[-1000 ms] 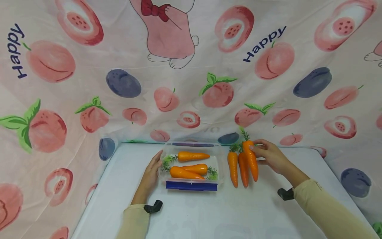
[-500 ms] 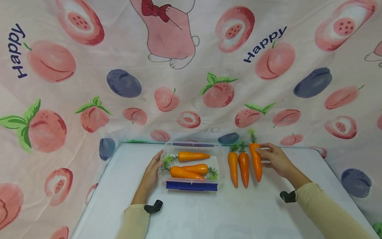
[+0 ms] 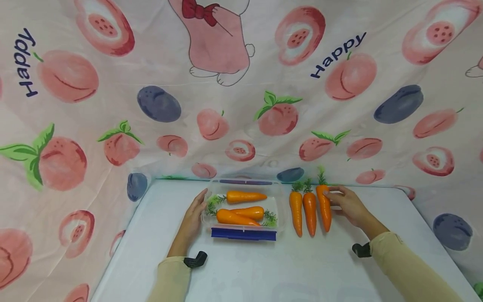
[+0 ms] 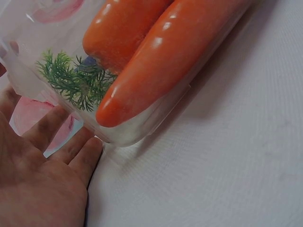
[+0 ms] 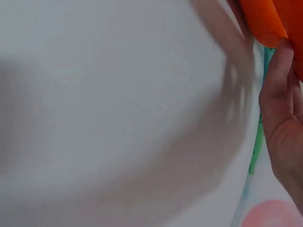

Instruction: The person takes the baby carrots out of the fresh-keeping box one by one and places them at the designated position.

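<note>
A clear plastic box (image 3: 281, 209) with a blue latch flap (image 3: 243, 234) holds three toy carrots, among them an upper carrot (image 3: 246, 197) and a front carrot (image 3: 233, 217). My left hand (image 3: 191, 218) touches the box's left side with extended fingers (image 4: 78, 151). Right of the box, two carrots lie side by side: an outer carrot (image 3: 296, 213) and a middle carrot (image 3: 310, 213). Beside them my right hand (image 3: 348, 205) pinches the rightmost carrot (image 3: 324, 209) near its leafy top. In the right wrist view, the fingertips (image 5: 283, 52) meet orange surfaces at the edge.
A white table (image 3: 302, 268) bears everything. Behind it hangs a fruit-printed cloth (image 3: 241, 105), which also runs down both sides. A black wrist camera (image 3: 195, 260) sits on the left cuff and another black camera (image 3: 361, 250) on the right.
My right hand has carried the rightmost carrot to the right, apart from the other two, and lowered it alongside them. The left hand and the box have stayed in place.
</note>
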A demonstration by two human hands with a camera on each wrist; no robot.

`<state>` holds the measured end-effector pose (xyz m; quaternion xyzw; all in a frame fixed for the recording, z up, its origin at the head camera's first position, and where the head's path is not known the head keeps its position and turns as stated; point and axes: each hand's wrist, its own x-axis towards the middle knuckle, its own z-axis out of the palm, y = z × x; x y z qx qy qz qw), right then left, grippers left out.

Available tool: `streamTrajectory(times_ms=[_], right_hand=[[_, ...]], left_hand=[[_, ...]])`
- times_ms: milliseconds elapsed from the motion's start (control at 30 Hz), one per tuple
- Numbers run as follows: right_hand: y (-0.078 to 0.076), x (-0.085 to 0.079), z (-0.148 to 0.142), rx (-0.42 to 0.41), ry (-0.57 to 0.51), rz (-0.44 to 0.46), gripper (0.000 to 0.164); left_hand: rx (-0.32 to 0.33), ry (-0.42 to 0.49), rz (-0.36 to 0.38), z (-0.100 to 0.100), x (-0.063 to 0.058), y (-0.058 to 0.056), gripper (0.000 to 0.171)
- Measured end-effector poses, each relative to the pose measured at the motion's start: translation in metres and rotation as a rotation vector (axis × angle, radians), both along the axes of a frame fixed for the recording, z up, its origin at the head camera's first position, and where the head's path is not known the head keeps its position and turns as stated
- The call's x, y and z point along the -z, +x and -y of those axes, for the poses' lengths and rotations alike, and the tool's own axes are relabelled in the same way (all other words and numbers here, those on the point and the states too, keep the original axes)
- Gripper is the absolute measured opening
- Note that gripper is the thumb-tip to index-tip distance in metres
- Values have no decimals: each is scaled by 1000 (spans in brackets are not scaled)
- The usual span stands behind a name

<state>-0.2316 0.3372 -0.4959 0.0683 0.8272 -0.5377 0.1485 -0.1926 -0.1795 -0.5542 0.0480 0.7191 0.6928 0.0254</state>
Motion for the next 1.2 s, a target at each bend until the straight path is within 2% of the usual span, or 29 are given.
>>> streamTrajectory(times_ms=[533, 967, 1200], right_hand=[[-3, 15, -8, 31, 60, 44, 82], [-1, 19, -8, -19, 158, 38, 79], [1, 18, -6, -28, 160, 47, 77]], left_hand=[[-3, 9, 3, -1, -1, 0, 51], [1, 9, 11, -1, -1, 0, 50], [3, 6, 22, 0, -1, 1, 50]])
